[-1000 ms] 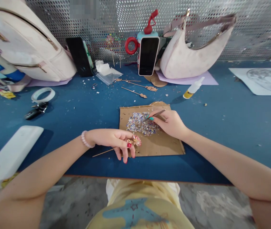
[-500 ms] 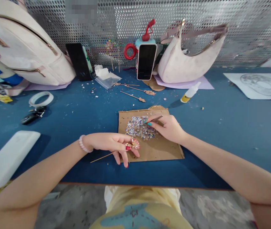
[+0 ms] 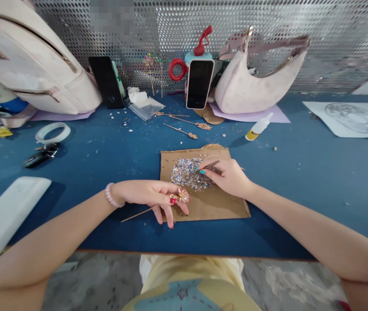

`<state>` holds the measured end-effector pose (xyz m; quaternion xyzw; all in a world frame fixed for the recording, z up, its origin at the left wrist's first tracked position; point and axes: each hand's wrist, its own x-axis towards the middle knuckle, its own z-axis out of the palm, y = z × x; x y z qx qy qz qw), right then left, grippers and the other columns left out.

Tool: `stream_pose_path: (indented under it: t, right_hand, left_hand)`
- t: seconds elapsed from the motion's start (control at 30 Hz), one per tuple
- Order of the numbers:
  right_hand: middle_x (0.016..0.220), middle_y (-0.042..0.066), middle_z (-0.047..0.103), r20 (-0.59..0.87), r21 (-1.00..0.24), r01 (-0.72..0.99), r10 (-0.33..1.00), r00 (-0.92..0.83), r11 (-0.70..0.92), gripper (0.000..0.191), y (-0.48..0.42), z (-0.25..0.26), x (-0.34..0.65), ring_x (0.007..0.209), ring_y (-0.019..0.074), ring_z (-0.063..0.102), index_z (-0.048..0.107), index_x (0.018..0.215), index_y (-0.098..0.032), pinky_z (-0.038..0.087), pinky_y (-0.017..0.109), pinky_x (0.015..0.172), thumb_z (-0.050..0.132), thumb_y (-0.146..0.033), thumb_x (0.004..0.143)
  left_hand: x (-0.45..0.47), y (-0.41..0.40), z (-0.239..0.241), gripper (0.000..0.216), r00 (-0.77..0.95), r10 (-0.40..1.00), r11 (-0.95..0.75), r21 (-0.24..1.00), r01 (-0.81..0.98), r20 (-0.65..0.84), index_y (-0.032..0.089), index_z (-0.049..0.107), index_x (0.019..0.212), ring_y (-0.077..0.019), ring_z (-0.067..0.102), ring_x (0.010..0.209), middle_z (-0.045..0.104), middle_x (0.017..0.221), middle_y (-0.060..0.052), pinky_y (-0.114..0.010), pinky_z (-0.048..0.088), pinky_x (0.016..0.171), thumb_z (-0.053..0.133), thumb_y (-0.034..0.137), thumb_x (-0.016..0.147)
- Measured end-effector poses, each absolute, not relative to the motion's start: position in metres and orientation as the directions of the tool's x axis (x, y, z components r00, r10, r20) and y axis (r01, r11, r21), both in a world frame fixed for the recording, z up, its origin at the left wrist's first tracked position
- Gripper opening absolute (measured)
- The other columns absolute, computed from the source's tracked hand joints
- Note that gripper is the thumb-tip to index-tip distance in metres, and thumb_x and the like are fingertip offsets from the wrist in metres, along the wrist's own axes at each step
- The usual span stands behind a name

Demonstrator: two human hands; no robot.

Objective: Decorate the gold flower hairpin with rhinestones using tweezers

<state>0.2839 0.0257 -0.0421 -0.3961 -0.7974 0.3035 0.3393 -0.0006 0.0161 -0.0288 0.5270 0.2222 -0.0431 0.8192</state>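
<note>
Between the thumb and fingers of my left hand (image 3: pixel 153 195) is a gold hairpin (image 3: pixel 137 213), its long stick pointing down to the left. Its ornamental head (image 3: pixel 184 195) carries pink and clear stones. My right hand (image 3: pixel 231 175) pinches slim dark tweezers (image 3: pixel 212 164) whose tips reach into a heap of small glittering rhinestones (image 3: pixel 187 172). The tips themselves are too small to make out. Under both lies a flat piece of brown cardboard (image 3: pixel 219 205).
Behind the cardboard lie several gold hairpins (image 3: pixel 193 135) and a small glue bottle (image 3: pixel 259 127). Two phones (image 3: pixel 199 84) stand upright near a handbag (image 3: pixel 261 82). A backpack (image 3: pixel 41 65), a tape roll (image 3: pixel 53 133), dark keys (image 3: pixel 41 155) and a white device (image 3: pixel 12 216) are on the left.
My right hand has shifted slightly, and the tweezers lie a little lower over the rhinestones. My left hand and the hairpin have hardly moved; the view has tilted a little.
</note>
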Motion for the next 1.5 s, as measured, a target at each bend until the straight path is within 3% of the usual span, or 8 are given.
stream_pose_path:
  t: [0.13,0.8,1.5]
  right_hand:
    - [0.104,0.004,0.082,0.313,-0.749,0.422,0.834,-0.455,0.511,0.02,0.026,-0.042,0.284,0.099,0.0219,0.078,0.078,0.09,-0.026,0.064,0.039,0.095,0.058,-0.024,0.095]
    - [0.102,0.004,0.081,0.376,-0.704,0.41,0.794,-0.478,0.58,0.021,0.024,-0.047,0.287,0.098,0.0204,0.077,0.074,0.092,-0.027,0.063,0.039,0.093,0.054,-0.023,0.097]
    - [0.098,0.006,0.08,0.47,-0.603,0.401,0.713,-0.52,0.69,0.017,0.028,-0.054,0.289,0.091,0.0195,0.078,0.072,0.096,-0.022,0.065,0.034,0.085,0.056,-0.02,0.099]
  left_hand:
    - [0.001,0.015,-0.025,0.033,0.881,0.178,0.445,0.834,0.325,-0.438,0.024,0.06,0.126,-0.0147,0.078,0.093,0.062,0.147,-0.011,-0.023,0.063,0.077,0.064,0.046,0.102]
    - [0.001,0.014,-0.026,0.027,0.886,0.169,0.452,0.833,0.32,-0.432,0.026,0.059,0.126,-0.0126,0.078,0.092,0.063,0.144,-0.009,-0.021,0.063,0.077,0.063,0.039,0.103]
    - [0.004,0.014,-0.028,0.035,0.863,0.223,0.419,0.844,0.335,-0.453,0.024,0.058,0.123,-0.0166,0.078,0.088,0.068,0.134,-0.009,-0.027,0.061,0.072,0.067,0.047,0.099]
